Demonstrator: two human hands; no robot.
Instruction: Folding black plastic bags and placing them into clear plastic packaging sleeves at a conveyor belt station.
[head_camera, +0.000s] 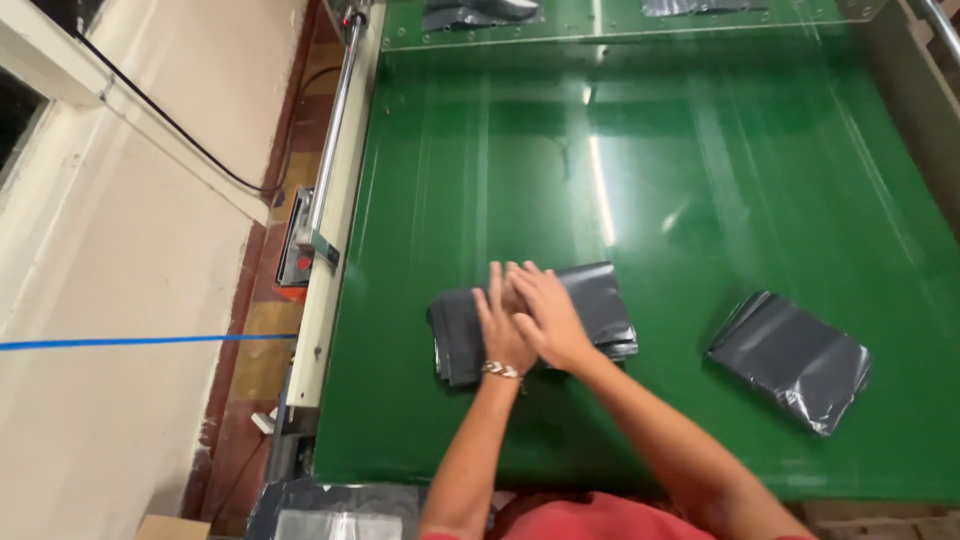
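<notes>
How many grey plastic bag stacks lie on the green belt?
4: one under both hands, one at right, and two at the far end, and, cut off by the frame.

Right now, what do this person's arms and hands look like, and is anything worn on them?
Both forearms are bare, with no gloves or sleeves reaching them. The left hand has a pale beaded bracelet at the wrist; the right hand wears nothing. A red top shows below.

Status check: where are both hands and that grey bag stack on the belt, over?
Left hand and right hand flat, overlapping, pressing the grey bag stack. Stack lies on the green belt. Second grey bag apart to the right; nothing blocking.
</notes>
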